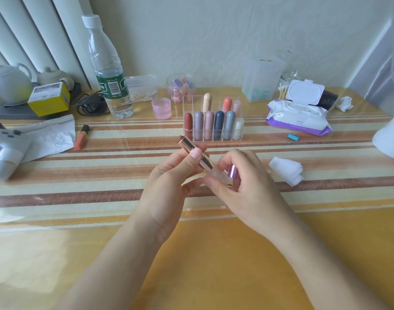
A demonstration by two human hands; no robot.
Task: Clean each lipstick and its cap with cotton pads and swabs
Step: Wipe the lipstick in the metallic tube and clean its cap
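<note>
My left hand (169,175) holds an uncapped lipstick (191,151) with a rose-gold tube, pinched between thumb and fingers and tilted up to the left. My right hand (240,184) grips the lipstick's clear base end and also holds a shiny purple cap (232,171) under its curled fingers. A clear acrylic organizer (214,121) behind my hands stands full of several capped lipsticks. A folded white cotton pad (286,170) lies on the table to the right. A jar of cotton swabs (285,86) stands at the back right.
A water bottle (108,70), a pink cup (161,108), a jar of small capsules (180,86) and an open wet-wipe pack (301,110) line the back. An orange lip tube (81,137) and white tissue (50,135) lie at the left. A blue binder clip (292,137) lies right.
</note>
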